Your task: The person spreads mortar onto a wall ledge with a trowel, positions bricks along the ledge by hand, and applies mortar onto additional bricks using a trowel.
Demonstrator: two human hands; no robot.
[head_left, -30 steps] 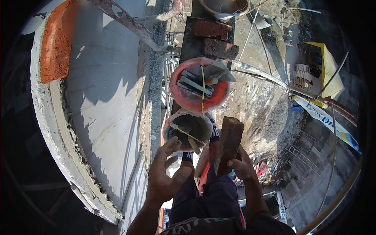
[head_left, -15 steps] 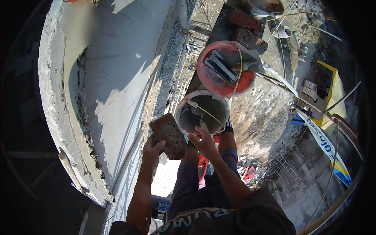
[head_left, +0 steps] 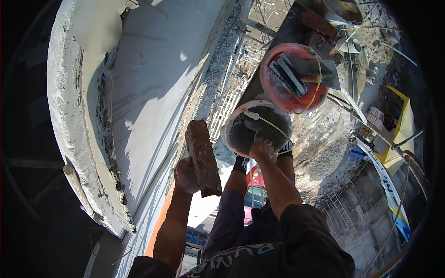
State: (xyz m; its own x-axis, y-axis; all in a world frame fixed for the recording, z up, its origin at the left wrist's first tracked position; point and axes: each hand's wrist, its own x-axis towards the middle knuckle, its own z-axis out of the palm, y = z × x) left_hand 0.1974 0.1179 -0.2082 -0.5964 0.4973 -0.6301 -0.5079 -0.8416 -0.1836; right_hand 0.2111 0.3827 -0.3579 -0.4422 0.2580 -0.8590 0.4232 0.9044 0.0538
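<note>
A rough reddish brick (head_left: 203, 157) is gripped in my left hand (head_left: 186, 176), tilted so that its narrow side shows. My right hand (head_left: 263, 148) reaches into the nearer bucket (head_left: 235, 150), which contains dark grey mortar (head_left: 273, 126). Its fingers are closed around the handle of a trowel (head_left: 256, 134); most of the blade is hidden in the mortar. Beyond it stands a second red bucket (head_left: 270, 95) with a yellow handle. A dark float with pale strips (head_left: 288, 75) lies in it, and a wooden-handled flat steel trowel (head_left: 327, 74) rests across its rim.
On the left runs a curved concrete wall (head_left: 69, 106) with a wooden handle (head_left: 76, 187) beside it. Bricks (head_left: 317, 24) lie on the dark plank behind the buckets. Poles (head_left: 371, 125) cross on the right, high above ground holding a yellow sheet (head_left: 401, 120) and a ladder (head_left: 343, 215).
My right hand has moved forward into the nearer bucket and closed on the trowel handle. My left hand has turned the brick onto its narrow side. The view has shifted, placing the buckets farther right.
</note>
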